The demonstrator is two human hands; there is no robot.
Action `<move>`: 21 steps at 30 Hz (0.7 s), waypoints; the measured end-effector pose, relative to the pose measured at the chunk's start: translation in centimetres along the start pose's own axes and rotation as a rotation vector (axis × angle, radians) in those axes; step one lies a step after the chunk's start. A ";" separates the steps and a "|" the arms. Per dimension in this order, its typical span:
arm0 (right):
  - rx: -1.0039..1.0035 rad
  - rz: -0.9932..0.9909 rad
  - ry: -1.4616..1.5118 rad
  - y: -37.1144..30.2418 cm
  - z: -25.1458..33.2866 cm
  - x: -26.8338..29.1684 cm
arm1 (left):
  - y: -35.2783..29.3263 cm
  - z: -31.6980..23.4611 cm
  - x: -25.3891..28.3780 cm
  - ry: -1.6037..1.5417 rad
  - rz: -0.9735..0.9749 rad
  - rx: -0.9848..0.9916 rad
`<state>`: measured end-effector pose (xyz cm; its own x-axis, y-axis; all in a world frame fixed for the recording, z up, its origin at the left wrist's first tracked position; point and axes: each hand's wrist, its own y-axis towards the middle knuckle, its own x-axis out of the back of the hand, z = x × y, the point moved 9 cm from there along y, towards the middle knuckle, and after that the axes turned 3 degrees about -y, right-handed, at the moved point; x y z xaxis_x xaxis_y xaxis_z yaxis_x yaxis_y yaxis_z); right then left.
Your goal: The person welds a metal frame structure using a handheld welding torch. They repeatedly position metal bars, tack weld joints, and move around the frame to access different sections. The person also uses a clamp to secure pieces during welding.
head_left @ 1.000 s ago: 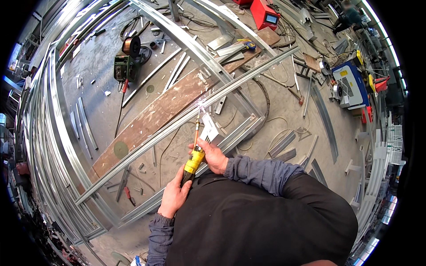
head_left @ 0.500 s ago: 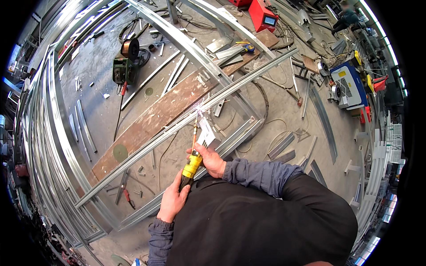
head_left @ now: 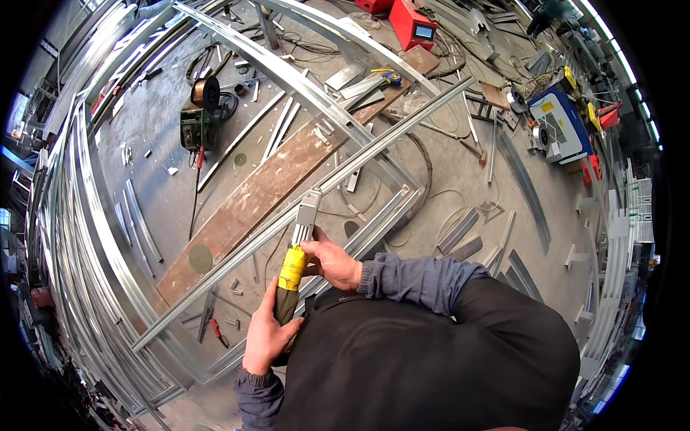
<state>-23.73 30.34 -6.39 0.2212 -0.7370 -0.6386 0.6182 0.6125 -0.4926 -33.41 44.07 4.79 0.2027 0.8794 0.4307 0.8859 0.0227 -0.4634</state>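
I hold a welding gun (head_left: 290, 270) with a silver head, yellow tape round its middle and a dark rear grip. My left hand (head_left: 269, 332) is wrapped round the rear grip. My right hand (head_left: 333, 263) closes on the front of the taped part, just behind the head. The gun's head lies close to a long galvanized metal bar (head_left: 402, 131) that crosses diagonally in front of me. No sparks show, and whether the head touches the bar I cannot tell.
Under the bar lies a brown plank (head_left: 241, 208). Beyond it stand a green wire feeder (head_left: 194, 130) and a red machine (head_left: 411, 26). A tape measure (head_left: 392, 77) rests at the plank's far end. At right is a blue-and-white machine (head_left: 563, 128). Metal offcuts and cables litter the floor.
The bright sparks at the bar have gone out. Both hands have drawn the gun slightly left, and it has rolled so its silver head now faces up and the copper nozzle no longer shows.
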 end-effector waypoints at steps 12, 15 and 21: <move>-0.199 0.085 0.080 0.7 -2.9 2.3 | 0.8 5.8 -1.3 0.058 0.069 0.057; -0.175 0.160 0.089 -0.1 -3.1 2.9 | 0.8 7.1 -2.3 0.129 0.077 -0.003; -0.003 0.274 -0.242 1.4 -2.3 3.9 | 1.4 8.1 -2.4 0.112 0.097 0.058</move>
<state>-23.72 28.93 -10.92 0.5505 -0.5919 -0.5888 0.5093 0.7969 -0.3249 -36.07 45.87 -3.16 0.3347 0.8201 0.4641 0.8349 -0.0297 -0.5497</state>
